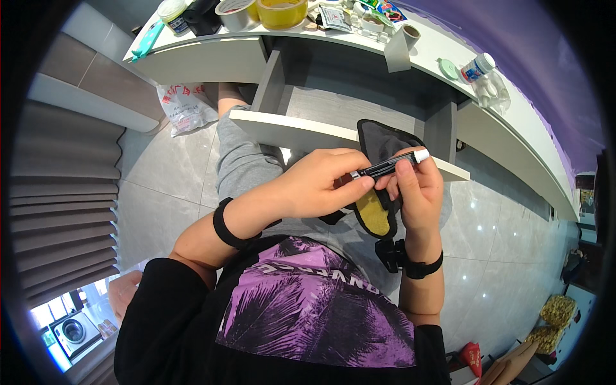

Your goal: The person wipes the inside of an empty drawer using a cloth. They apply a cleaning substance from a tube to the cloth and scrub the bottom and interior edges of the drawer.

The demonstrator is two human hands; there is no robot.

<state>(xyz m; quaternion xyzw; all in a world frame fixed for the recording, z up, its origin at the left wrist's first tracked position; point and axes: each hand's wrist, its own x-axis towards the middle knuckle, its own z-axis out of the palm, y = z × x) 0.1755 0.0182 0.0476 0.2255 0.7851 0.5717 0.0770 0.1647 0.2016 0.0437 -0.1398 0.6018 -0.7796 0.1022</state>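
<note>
A slim black tube with a white cap [386, 167] is held between my two hands, over the front of an open drawer. Its white end points right and slightly away. My right hand [420, 192] is closed around the tube, with the thumb along its side. At the other end, my left hand [327, 183] pinches the tip between thumb and fingers. Behind and below my hands hangs a cloth piece [374, 215], dark grey and yellow with black edging. It lies partly over the drawer front, and my hands hide its middle.
The open drawer [346, 102] juts out from a white desk. On the desktop are yellow tape [282, 14], grey tape [236, 15], a paper roll [404, 43] and a white-capped bottle [478, 67]. A plastic bag [185, 110] sits on the tiled floor at left.
</note>
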